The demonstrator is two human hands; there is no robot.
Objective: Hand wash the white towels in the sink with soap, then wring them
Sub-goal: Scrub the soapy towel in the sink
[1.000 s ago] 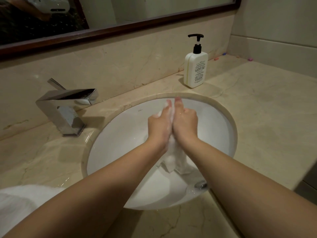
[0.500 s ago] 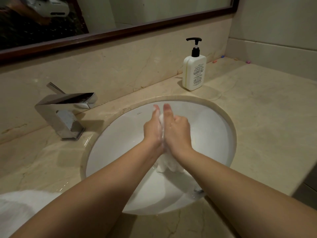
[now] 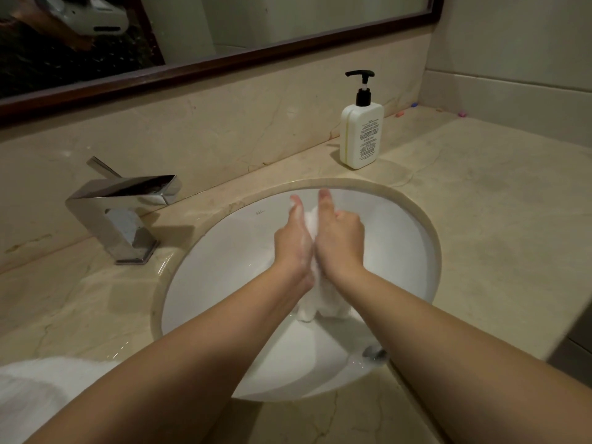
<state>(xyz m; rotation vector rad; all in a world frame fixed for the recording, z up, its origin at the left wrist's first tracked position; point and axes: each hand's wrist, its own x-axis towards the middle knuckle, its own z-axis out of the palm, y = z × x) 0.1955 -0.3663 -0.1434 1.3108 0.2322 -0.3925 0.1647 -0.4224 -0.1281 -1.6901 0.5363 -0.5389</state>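
1. The towel (image 3: 310, 301) stays squeezed between both palms over the sink (image 3: 410, 251); the hands have slid slightly further from the body.
2. Left hand (image 3: 293, 248) and right hand (image 3: 339, 241) press together, thumbs extended.
3. Limp wet cloth; glossy oval basin; veined marble counter (image 3: 496, 219).

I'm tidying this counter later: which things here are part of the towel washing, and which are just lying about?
In use: towel pressed between left hand and right hand; sink; soap bottle; faucet; second towel on the counter, likely waiting.

Lying about: small coloured bits by the back wall; mirror.
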